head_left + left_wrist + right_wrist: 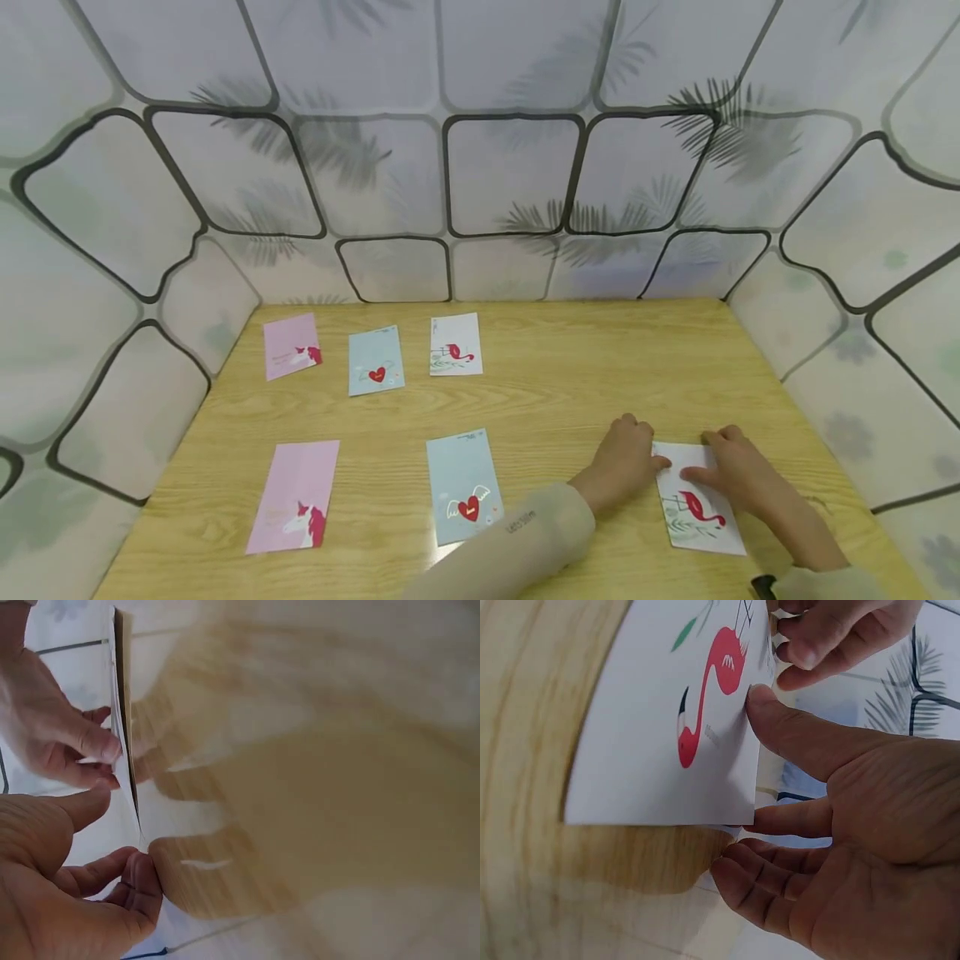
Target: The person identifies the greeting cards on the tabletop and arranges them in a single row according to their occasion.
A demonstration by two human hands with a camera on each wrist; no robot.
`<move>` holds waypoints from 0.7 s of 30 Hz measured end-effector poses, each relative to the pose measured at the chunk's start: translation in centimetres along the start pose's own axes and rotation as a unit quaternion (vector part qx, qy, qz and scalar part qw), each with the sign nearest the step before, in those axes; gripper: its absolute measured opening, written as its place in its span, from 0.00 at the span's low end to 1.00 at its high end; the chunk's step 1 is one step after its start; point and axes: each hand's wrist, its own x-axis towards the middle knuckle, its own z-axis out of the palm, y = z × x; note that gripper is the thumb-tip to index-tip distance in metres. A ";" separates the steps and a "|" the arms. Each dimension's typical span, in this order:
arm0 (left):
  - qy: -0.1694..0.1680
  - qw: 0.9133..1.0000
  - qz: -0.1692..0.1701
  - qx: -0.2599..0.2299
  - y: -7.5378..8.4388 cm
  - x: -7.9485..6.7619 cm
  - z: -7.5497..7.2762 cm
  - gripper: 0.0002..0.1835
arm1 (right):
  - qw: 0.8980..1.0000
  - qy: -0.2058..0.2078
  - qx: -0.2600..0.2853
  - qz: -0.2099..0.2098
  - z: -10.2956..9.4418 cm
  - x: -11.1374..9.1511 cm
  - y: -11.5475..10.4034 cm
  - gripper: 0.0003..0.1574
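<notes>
A white card with a red flamingo (701, 500) lies low over the wooden table at the right, between both hands. My left hand (622, 458) is at its far left corner, the thumb over the card and the curled fingertips at the edge. At the far right part, my right hand (750, 475) holds the card, its thumb (780, 724) on the printed face and its other fingers past the far edge. In the left wrist view the flamingo card (120, 697) shows almost edge-on.
A larger pink unicorn card (292, 483) and a blue winged-heart card (457, 475) lie to the left. Behind them sit smaller cards: pink unicorn (288, 346), blue heart (375, 354) and white flamingo (453, 337). Patterned walls (510, 175) enclose the wooden table (585, 358).
</notes>
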 end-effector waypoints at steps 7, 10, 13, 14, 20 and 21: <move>0.007 0.997 -0.004 0.082 1.2 0.1 0.9 0.26 | 1.000 -0.007 0.021 0.021 0.3 0.2 0.4 0.42; 0.010 0.995 -0.012 0.095 1.6 0.0 0.8 0.27 | 0.999 -0.007 0.030 0.025 0.5 0.3 0.5 0.37; 0.012 0.995 -0.020 0.093 1.7 -0.2 0.7 0.27 | 0.999 -0.006 0.041 0.024 0.6 0.3 0.5 0.33; 0.013 0.996 -0.024 0.090 1.8 -0.2 0.7 0.27 | 0.999 -0.004 0.047 0.024 0.6 0.3 0.4 0.31; 0.010 0.997 -0.044 0.070 1.7 0.0 0.9 0.30 | 0.996 0.019 0.083 0.030 0.7 0.0 0.0 0.23; 0.008 0.996 -0.044 0.071 1.6 0.0 0.9 0.30 | 0.996 0.026 0.086 0.031 0.6 -0.1 -0.1 0.21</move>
